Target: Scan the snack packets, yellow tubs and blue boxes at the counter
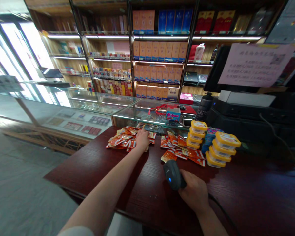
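Observation:
My left hand [142, 139] reaches to the right end of a heap of orange-red snack packets [121, 139] on the dark wooden counter. Its fingers curl down, closed on a packet at the heap's edge, and the fingertips are partly hidden. In my right hand [194, 190] is a dark grey barcode scanner [172, 175] with a blue light, held by its grip. Its head points toward a second group of orange-red packets [177, 149], without touching them. A black cable runs from beneath my right hand toward the bottom edge.
Yellow-lidded plastic tubs stand in a left stack [196, 134] and a right stack [222, 149], with blue items between. Behind are a glass display case [130, 114], a black bottle [204, 106] and a monitor bearing a pink paper sign [254, 65]. Shelves hold boxed goods [159, 50].

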`<action>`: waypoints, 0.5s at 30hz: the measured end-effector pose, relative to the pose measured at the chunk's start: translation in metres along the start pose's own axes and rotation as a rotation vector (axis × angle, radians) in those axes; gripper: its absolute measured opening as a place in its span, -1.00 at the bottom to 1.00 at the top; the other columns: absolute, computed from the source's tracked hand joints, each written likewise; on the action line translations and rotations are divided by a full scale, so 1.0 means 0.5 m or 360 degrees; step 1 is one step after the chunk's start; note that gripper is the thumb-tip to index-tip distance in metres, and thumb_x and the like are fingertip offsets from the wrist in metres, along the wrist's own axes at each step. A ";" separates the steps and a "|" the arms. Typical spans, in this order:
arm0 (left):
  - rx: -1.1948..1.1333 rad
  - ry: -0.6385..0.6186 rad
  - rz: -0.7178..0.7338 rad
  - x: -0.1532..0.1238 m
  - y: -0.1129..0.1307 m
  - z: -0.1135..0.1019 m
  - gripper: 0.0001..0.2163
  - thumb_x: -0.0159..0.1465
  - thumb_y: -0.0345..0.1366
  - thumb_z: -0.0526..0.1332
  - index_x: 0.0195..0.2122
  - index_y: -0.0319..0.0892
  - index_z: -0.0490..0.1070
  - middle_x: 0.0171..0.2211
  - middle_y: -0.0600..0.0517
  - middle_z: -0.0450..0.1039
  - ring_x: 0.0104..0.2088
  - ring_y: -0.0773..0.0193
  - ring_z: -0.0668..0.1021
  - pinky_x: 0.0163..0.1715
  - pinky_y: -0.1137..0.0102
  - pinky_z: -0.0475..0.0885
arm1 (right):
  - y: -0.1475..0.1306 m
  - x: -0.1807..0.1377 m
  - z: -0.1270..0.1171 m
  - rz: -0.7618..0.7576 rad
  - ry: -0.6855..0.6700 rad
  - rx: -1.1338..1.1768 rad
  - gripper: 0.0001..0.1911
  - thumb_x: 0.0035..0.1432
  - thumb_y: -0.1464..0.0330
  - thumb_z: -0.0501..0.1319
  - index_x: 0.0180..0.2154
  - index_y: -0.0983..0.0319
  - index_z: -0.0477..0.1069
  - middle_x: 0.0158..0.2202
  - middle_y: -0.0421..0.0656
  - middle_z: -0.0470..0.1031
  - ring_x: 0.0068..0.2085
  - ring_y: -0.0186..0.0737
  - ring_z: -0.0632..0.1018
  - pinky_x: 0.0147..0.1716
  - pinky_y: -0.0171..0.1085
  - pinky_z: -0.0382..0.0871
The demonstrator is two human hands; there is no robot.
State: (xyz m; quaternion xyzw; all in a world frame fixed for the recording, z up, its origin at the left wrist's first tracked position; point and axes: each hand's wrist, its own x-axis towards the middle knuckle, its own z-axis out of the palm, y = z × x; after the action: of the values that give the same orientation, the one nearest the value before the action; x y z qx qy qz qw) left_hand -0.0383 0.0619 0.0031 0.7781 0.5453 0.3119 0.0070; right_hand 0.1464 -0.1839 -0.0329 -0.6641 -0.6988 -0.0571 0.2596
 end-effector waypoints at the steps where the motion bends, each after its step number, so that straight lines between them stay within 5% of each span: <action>1: 0.0088 -0.0015 -0.0001 0.009 -0.006 -0.005 -0.78 0.13 -0.50 0.11 -0.33 -0.17 0.53 -0.21 -0.17 0.42 -0.06 0.00 0.38 -0.04 0.19 0.26 | 0.000 0.000 0.001 -0.0007 0.0024 -0.0014 -0.65 -0.04 0.47 0.10 -0.17 0.21 0.44 -0.22 -0.08 0.57 -0.21 -0.16 0.55 -0.19 -0.28 0.32; 15: 0.0387 -0.0174 0.0210 0.040 -0.019 -0.004 -0.75 0.24 -0.51 0.02 -0.34 -0.25 0.52 -0.16 -0.23 0.38 -0.06 0.01 0.39 -0.19 0.27 0.30 | -0.010 0.003 -0.001 0.0043 -0.0012 0.0027 -0.67 -0.01 0.47 0.12 -0.16 0.21 0.44 -0.26 -0.11 0.57 -0.24 -0.15 0.55 -0.21 -0.27 0.30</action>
State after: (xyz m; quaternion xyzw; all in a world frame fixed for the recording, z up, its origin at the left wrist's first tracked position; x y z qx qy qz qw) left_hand -0.0433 0.0822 0.0111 0.8232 0.5255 0.2003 -0.0782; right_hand 0.1415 -0.1832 -0.0305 -0.6716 -0.6912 -0.0450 0.2632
